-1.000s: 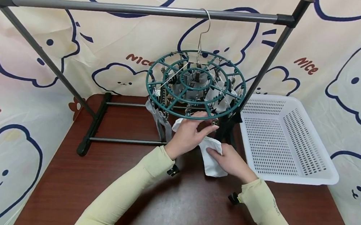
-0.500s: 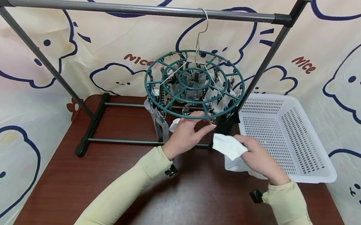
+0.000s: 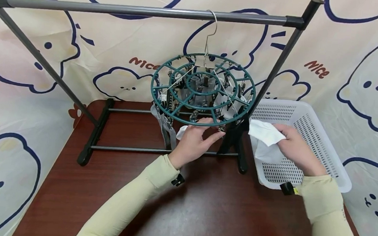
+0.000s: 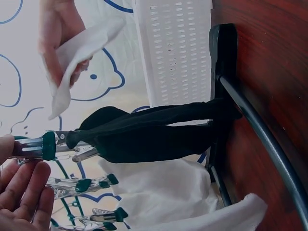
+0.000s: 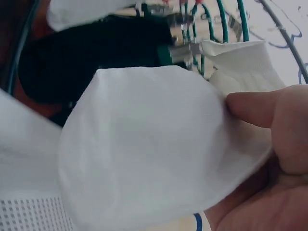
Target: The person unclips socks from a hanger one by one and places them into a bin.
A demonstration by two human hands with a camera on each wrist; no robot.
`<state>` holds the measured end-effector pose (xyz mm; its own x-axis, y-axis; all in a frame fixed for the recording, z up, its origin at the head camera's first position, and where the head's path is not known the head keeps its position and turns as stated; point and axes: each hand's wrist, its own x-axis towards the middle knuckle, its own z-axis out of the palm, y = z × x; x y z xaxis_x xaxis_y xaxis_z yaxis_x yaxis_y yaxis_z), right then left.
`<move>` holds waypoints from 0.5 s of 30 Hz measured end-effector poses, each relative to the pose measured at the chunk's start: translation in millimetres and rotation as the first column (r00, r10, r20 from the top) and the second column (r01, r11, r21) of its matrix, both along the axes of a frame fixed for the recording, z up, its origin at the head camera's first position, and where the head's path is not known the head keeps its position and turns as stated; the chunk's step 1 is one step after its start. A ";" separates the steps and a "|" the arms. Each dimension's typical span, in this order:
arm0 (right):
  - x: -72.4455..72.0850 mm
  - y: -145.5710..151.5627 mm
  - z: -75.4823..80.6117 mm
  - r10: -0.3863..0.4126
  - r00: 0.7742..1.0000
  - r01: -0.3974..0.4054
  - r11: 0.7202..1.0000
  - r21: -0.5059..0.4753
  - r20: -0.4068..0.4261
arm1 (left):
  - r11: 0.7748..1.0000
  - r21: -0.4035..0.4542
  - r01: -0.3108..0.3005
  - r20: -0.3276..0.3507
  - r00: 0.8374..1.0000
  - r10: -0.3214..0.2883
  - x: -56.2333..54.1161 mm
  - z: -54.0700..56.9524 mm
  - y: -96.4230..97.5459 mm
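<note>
Under the front rim of a round green drying hanger (image 3: pixel 185 105), my left hand (image 3: pixel 191 143) pinches a metal clothes clip (image 4: pixel 33 148) with green tips between thumb and fingers. No cloth shows in that clip. My right hand (image 3: pixel 297 149) grips a white sock (image 3: pixel 266 135) above the near part of the white basket (image 3: pixel 336 162). The sock fills much of the right wrist view, with the thumb pressed on it. A black sock (image 4: pixel 154 137) hangs from clips close to my left hand, and white cloth (image 4: pixel 168 187) hangs beyond it.
The hanger's hook (image 3: pixel 216 23) sits on the grey bar (image 3: pixel 134 11) of a rack standing on the brown table (image 3: pixel 200 210). Grey cloth (image 3: pixel 166 125) hangs at the hanger's left side. The rack's right foot (image 3: pixel 242 163) stands beside the basket.
My right hand has carried the white sock away from the hanger, rightward over the basket. My left hand has stayed at the clip under the hanger's front rim.
</note>
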<state>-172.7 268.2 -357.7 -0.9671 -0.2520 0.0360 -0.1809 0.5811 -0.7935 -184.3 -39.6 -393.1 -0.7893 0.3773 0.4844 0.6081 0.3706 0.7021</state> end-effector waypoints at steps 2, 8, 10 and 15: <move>-6.8 5.5 0.6 -0.018 1.000 0.018 1.000 0.006 -0.001 | 1.000 0.003 0.000 0.000 1.000 0.000 0.2 -0.2 -0.5; -27.0 23.6 4.5 -0.072 0.997 0.072 0.996 0.052 0.001 | 1.000 0.007 0.000 -0.006 1.000 0.000 -0.3 -0.8 -0.9; -32.8 29.9 7.0 -0.096 0.995 0.093 0.992 0.081 0.024 | 1.000 0.006 0.000 -0.010 1.000 0.000 -0.5 -1.0 -1.1; -49.8 42.8 7.9 -0.129 0.990 0.123 0.987 0.103 0.051 | 1.000 0.009 -0.001 -0.001 1.000 0.001 -0.3 -0.9 -1.7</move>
<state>-222.4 311.0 -349.8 -0.9910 -0.1277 -0.0401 -0.0569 0.6730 -0.7374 -184.6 -41.2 -394.0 -0.7893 0.3720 0.4885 0.6083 0.3649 0.7049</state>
